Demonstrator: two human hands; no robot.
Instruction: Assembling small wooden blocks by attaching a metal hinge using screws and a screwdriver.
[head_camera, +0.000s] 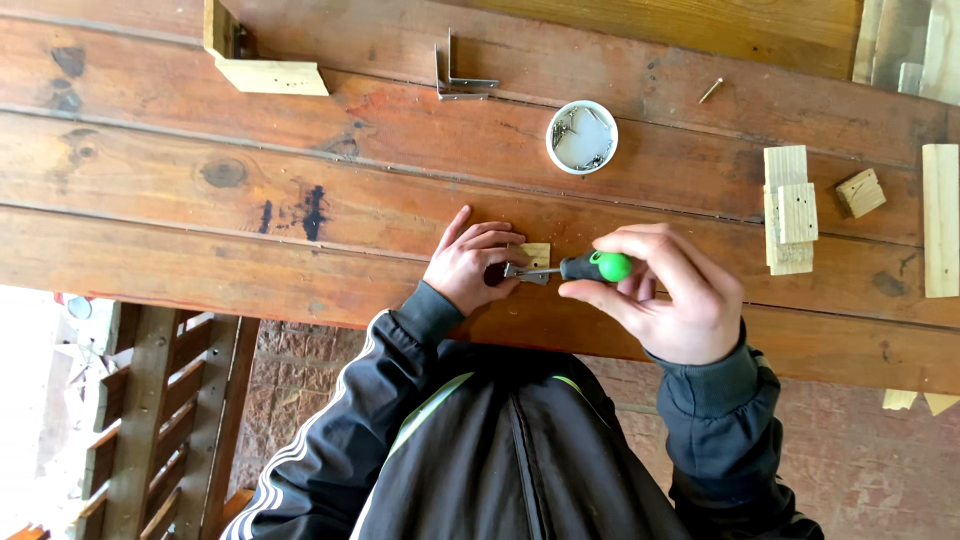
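My left hand presses down on a small pale wooden block with a metal corner bracket against it, on the wooden table. My right hand grips a screwdriver with a green and black handle. Its thin shaft points left, and the tip meets the bracket beside my left fingers. Part of the block is hidden under my left hand.
A round white dish of screws sits behind the hands. Two metal angle brackets lie farther back, a loose screw to the right. Pale wood offcuts lie at right, another wood piece at back left.
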